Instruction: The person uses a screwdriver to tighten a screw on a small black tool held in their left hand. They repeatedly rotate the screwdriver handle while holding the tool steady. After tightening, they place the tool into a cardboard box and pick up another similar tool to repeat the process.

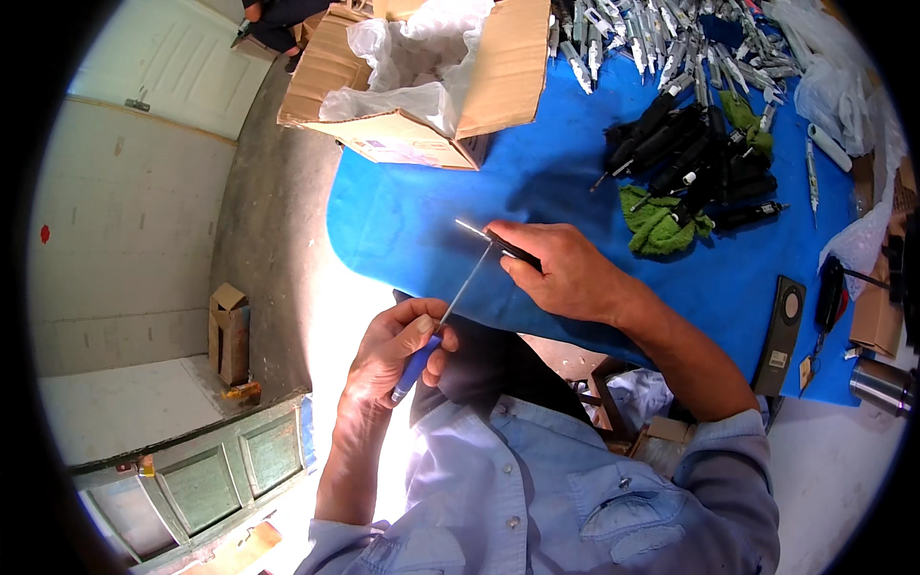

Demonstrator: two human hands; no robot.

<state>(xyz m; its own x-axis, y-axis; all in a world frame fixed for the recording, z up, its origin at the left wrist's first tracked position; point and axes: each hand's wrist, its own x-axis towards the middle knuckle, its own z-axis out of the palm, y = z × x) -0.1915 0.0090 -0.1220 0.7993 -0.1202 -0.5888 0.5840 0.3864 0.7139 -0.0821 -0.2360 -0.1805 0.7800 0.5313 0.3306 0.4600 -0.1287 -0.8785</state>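
Observation:
My left hand [388, 350] is closed around the blue handle of a screwdriver [412, 374]. Its long thin metal shaft slants up and right toward my other hand. Between the fingers and thumb of my right hand [575, 273] is a slim black-handled tool [516, 251], its thin metal end pointing up and left. The screwdriver's tip meets or nearly meets the front of that tool; I cannot tell if they touch. Both hands are in front of my body, the right over the near edge of the blue-covered table [402, 225].
An open cardboard box [402, 129] lined with clear plastic stands at the far left of the table. Black-handled tools [671, 144] lie with green cloths [661, 225] at the right. Behind them spreads a heap of silver tools [642, 29]. A metal cylinder [877, 385] is at the right edge.

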